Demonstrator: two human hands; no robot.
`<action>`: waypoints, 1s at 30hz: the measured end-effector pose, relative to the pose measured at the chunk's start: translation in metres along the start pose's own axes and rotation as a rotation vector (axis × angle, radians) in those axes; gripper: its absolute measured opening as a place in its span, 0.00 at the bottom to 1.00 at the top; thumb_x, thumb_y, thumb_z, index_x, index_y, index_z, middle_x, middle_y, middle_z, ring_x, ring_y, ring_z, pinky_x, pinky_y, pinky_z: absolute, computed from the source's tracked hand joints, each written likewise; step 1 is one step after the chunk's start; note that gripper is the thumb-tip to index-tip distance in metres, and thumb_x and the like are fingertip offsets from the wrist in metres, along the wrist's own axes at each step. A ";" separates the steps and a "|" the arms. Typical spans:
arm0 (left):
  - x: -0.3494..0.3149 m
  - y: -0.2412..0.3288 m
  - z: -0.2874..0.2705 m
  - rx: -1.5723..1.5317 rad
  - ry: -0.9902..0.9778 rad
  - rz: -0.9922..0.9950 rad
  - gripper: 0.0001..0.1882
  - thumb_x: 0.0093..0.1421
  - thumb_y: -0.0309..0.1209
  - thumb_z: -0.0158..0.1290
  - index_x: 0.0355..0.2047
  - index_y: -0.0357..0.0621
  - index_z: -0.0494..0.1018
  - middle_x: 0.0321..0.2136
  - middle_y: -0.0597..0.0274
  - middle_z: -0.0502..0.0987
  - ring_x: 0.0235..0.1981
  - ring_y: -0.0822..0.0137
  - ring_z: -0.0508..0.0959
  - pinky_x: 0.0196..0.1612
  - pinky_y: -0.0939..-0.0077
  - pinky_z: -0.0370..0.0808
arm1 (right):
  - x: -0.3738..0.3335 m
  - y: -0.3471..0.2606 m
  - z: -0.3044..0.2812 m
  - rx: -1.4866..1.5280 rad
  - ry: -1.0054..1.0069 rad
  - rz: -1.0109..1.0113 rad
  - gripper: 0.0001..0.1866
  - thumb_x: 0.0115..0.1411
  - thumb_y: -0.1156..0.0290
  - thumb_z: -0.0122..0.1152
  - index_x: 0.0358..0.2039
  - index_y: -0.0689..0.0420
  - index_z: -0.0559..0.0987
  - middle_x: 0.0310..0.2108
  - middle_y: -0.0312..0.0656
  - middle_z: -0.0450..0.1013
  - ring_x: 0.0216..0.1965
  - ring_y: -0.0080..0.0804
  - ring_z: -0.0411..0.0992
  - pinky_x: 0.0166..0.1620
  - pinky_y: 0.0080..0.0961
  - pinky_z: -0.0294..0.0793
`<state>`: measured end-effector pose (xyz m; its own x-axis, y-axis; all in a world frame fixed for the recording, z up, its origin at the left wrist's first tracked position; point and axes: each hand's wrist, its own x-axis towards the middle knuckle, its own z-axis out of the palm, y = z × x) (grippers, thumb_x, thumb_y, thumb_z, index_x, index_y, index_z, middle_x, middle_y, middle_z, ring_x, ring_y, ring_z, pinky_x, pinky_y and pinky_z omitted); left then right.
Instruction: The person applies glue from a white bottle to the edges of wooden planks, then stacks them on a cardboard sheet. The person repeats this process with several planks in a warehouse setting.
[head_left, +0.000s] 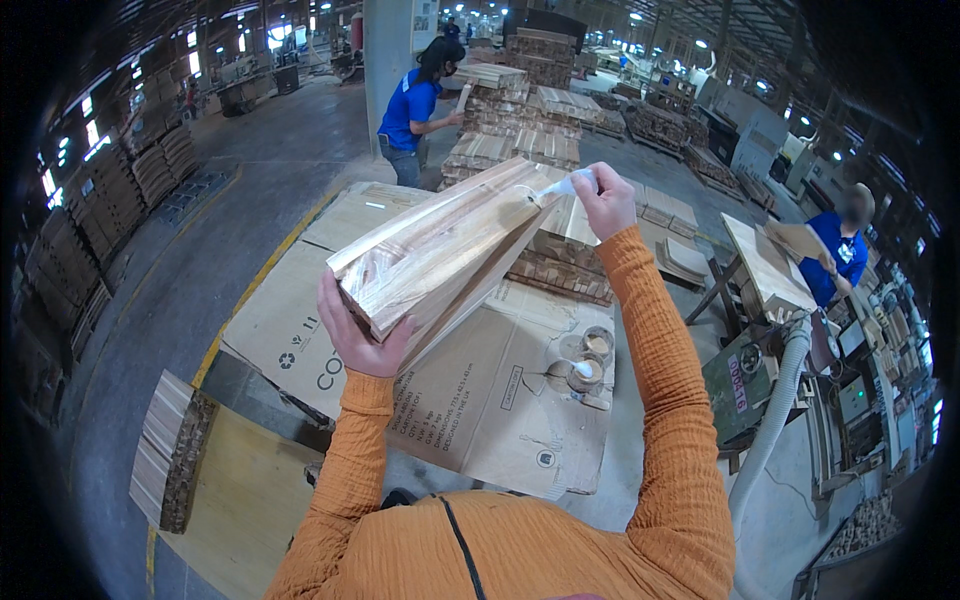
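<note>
Wooden block (pixel 430 255): long, pale, built of strips; held tilted above the cardboard-covered worktop (pixel 480 440), far end pointing away from the body; whether that end rests on anything, cannot tell.
Left hand (pixel 360 342): fingers and thumb clamped around the near end.
Right hand (pixel 611 204): fingers pinching a slim whitish tool (pixel 568 187), kind unclear, at the far end.
Also present: round tub (pixel 598 344) and second tub (pixel 584 376), the latter with white matter, worktop's right side; stacked panels (pixel 560 276) beyond.
Hazards, as judged: block twisting or dipping, should the one-ended left grip slacken; tool skidding off the edge, should the block roll; tubs upset, should the right forearm (pixel 668 370) drop low
</note>
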<state>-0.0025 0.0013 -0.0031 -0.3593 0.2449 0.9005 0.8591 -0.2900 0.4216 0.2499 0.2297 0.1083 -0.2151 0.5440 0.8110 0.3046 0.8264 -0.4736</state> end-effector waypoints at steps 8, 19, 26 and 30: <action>0.009 -0.010 0.011 -0.048 0.035 -0.005 0.50 0.46 0.50 0.60 0.61 0.34 0.49 0.54 0.44 0.58 0.54 0.49 0.62 0.57 0.59 0.58 | -0.081 0.061 -0.003 0.986 0.264 0.640 0.10 0.56 0.69 0.55 0.36 0.60 0.71 0.27 0.41 0.71 0.27 0.26 0.70 0.27 0.25 0.71; 0.060 -0.076 0.017 -0.183 0.059 -0.246 0.39 0.55 0.35 0.57 0.60 0.32 0.50 0.58 0.44 0.57 0.57 0.58 0.60 0.60 0.69 0.56 | -0.326 0.091 -0.047 0.638 0.333 1.076 0.07 0.52 0.71 0.62 0.32 0.56 0.75 0.23 0.28 0.68 0.20 0.14 0.61 0.25 0.13 0.61; 0.057 -0.075 0.013 -0.256 0.052 -0.348 0.37 0.56 0.38 0.56 0.59 0.32 0.53 0.53 0.47 0.63 0.52 0.60 0.66 0.55 0.70 0.64 | -0.426 0.054 -0.058 0.021 -0.004 0.953 0.10 0.47 0.68 0.66 0.29 0.56 0.76 0.23 0.30 0.70 0.25 0.23 0.64 0.32 0.21 0.66; 0.059 -0.065 0.017 -0.219 0.079 -0.345 0.37 0.56 0.38 0.56 0.59 0.32 0.53 0.52 0.47 0.63 0.51 0.60 0.67 0.54 0.70 0.64 | -0.431 0.065 -0.049 -0.354 -0.065 0.846 0.12 0.44 0.61 0.66 0.27 0.52 0.78 0.26 0.33 0.72 0.35 0.32 0.65 0.41 0.32 0.62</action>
<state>-0.0731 0.0503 0.0206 -0.6468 0.2927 0.7043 0.5886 -0.3958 0.7049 0.4076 0.0414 -0.2554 0.1607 0.9629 0.2166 0.6483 0.0625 -0.7588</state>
